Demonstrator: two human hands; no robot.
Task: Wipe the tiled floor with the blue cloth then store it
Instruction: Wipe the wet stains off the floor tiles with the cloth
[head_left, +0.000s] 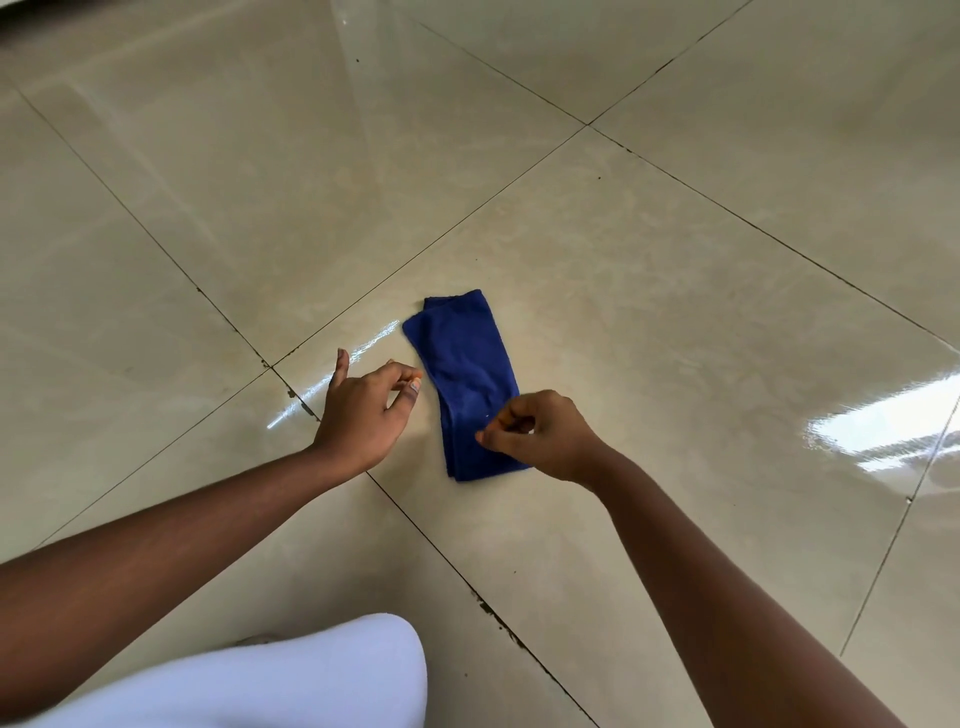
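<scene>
While the right hand's (540, 434) fingertips (488, 439) are pinched together over the near end of the blue cloth (467, 384), it cannot be told whether they hold a fold of fabric or merely touch it. Left hand (363, 410): fingers loosely curled, thumb near forefinger, grasping nothing, just beside the cloth's left long edge. Cloth: folded into a narrow strip of several layers, lying flat on the tiled floor (675, 260), within one tile, close to the grout corner at left where four tiles meet. Handling, as judged: light, soft and limp; it will sag and unfold if lifted by one layer, so a pinch through all layers at the near end, or a flat palm pressing its middle for wiping, seems best. Glossy tile suggests the cloth slides easily. Lower edge: a white-clad knee (311, 675).
</scene>
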